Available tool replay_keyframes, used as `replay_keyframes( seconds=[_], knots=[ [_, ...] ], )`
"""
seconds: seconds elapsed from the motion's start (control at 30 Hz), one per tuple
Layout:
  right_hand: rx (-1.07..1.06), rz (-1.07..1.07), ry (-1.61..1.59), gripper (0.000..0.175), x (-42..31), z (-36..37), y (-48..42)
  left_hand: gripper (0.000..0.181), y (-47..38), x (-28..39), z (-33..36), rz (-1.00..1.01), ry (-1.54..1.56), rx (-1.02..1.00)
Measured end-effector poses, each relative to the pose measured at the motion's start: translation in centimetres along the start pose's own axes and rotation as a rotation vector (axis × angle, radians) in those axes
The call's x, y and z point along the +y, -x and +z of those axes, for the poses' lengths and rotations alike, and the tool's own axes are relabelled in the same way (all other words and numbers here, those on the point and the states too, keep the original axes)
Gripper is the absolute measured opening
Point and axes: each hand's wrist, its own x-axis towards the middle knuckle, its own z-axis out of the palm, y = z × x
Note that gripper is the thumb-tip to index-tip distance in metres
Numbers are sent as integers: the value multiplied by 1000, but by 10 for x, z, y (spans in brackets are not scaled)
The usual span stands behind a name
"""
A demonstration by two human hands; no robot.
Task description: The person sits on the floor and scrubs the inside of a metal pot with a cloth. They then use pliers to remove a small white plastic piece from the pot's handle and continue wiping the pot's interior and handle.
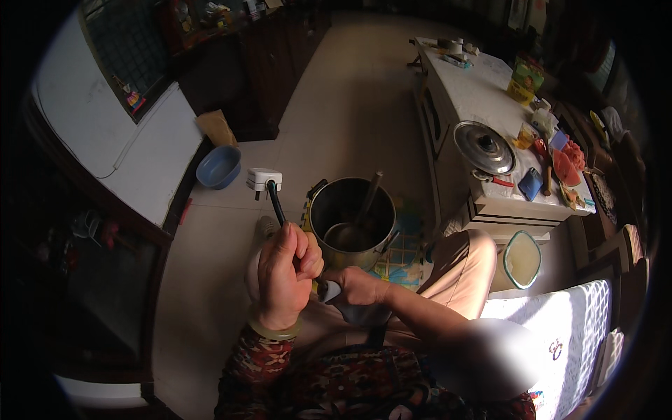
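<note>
My left hand (289,268) is closed around a black power cord (276,202), raised before my lap. A white plug (264,180) stands at the cord's upper end with its pins pointing down. Just below, my right hand (359,286) grips a pale grey item (329,292), probably a cloth, against the lower part of the cord. The fingers partly hide where they meet. Beyond both hands, a deep metal pot (315,210) sits on the floor between my legs. Inside it leans a long-handled ladle (371,191); the pot's contents are too dark to make out.
A patterned foam mat (407,241) lies under the pot. To the right, a white-topped table (480,100) carries a metal lid (484,147), red-handled scissors (493,180), a blue phone (531,184) and watermelon pieces (567,167). A rimmed bin (522,260) and a blue basin (219,167) stand on the floor.
</note>
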Motion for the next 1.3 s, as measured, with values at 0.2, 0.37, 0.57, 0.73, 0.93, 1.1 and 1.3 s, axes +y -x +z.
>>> replay_keyframes(
  seconds=[0.2,0.37,0.57,0.73,0.93,1.1,1.3],
  knots=[
    [-54,-28,-50,24,-1,0,-3,42,-3,-2,6,17,1,10],
    [-66,128,218,25,87,29,-8,40,-5,0,-5,47,24,-14],
    [-81,291,200,32,159,52,-7,42,-10,-6,-24,20,-22,73],
    [-94,340,206,32,180,54,-13,42,-18,-5,-39,35,-38,116],
    [-14,424,164,31,209,52,-10,40,-30,-5,-55,37,-78,112],
    [103,443,140,32,202,38,1,39,-42,-15,-78,-15,-125,173],
    [195,494,75,44,209,34,7,35,-55,-28,-95,-36,-192,184]
  ],
)
